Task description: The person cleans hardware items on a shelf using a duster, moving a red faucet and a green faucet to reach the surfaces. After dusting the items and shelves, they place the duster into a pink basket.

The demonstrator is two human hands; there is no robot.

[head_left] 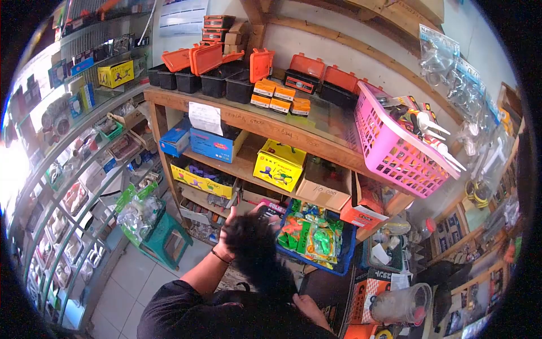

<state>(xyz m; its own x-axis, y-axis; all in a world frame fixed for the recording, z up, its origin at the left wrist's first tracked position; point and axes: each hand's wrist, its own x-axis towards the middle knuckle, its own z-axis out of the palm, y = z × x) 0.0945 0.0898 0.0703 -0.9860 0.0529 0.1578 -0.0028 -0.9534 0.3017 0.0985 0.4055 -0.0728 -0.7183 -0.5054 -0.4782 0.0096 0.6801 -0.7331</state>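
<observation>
My left hand (223, 242), with a dark band at the wrist, is raised beside a black fluffy thing (257, 251). A finger and the thumb show apart; the rest are hidden behind the fluff. Low on the right, my right hand (309, 308) is closed at the lower end of the black thing. Behind them, a pink package (275, 205) lies partly hidden on the low shelf. Just right of it, a blue tray (345, 257) holds green, orange and yellow packets (319, 237).
A wooden shelf unit (237, 121) carries black bins (240, 87) and a pink basket (389, 150). Below sit yellow (279, 165) and cardboard (322, 183) boxes. A green stool (169, 237) stands left; a clear plastic container (401, 305) is at lower right.
</observation>
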